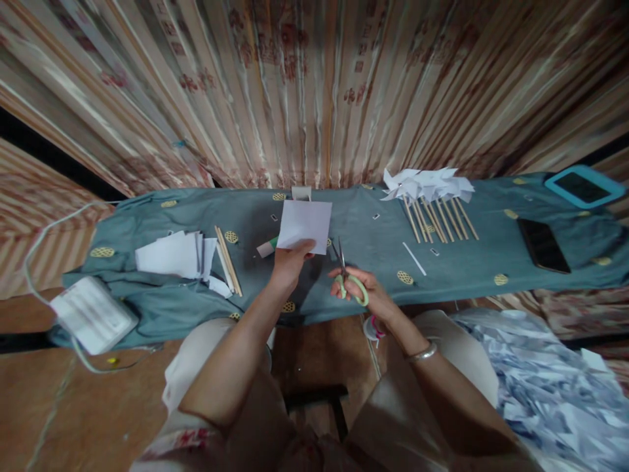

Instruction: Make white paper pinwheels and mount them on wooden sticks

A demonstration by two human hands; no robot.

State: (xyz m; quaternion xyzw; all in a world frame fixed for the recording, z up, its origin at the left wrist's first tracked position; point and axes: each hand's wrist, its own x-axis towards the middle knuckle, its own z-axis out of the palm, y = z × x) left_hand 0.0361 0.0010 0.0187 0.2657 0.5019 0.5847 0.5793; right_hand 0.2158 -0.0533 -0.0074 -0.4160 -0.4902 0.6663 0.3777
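Observation:
My left hand [291, 262] pinches the lower edge of a square white sheet of paper [305, 221], holding it above the cloth-covered table. A pair of scissors with light green handles [362, 290] is in my right hand [371, 292], its blades pointing away from me and just right of the paper's lower corner. The blades look nearly closed and apart from the sheet. Partly behind the paper and my left hand lies a green and white tube [268, 247]. A thin white paper strip [414, 258] rests on the cloth to the right.
Paper pinwheels [427, 185] on wooden sticks [442, 219] lie at the back right. Cut paper [170, 255] and sticks [228, 260] are at left, near a white power strip [93, 314]. A phone [543, 244] and blue-framed tablet [584, 186] sit far right; a paper heap [555, 387] is below.

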